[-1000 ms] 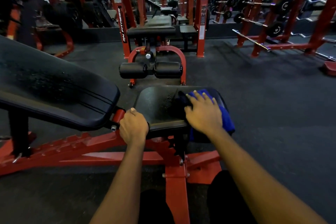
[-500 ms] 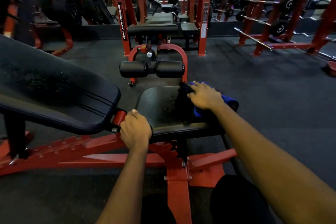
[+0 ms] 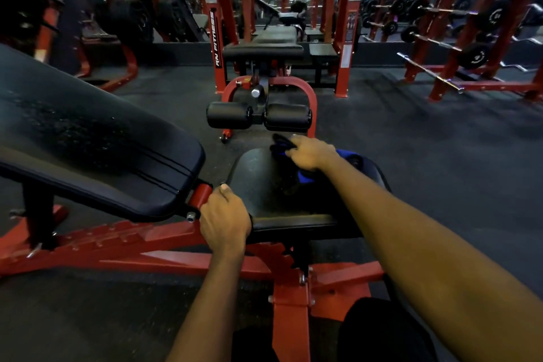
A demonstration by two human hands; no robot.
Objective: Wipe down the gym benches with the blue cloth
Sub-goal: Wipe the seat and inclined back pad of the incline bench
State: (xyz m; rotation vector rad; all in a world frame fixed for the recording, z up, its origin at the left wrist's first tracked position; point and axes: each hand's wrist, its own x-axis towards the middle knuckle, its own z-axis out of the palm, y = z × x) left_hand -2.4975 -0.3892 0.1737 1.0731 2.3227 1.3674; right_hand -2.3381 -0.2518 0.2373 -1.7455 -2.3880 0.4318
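The right hand (image 3: 313, 153) presses the blue cloth (image 3: 305, 175) with curled fingers against the far edge of the black seat surface (image 3: 258, 185), while the left hand (image 3: 224, 219) grips the seat's near corner.

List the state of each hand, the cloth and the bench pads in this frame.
right hand: pressing the blue cloth at the seat's far edge
left hand: gripping the seat pad's near-left corner
blue cloth: bunched on the seat pad
seat pad: roughly level
back pad: inclined

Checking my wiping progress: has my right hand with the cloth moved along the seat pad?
Yes. The right hand pushed the cloth from the seat pad's near-right edge to its far edge.
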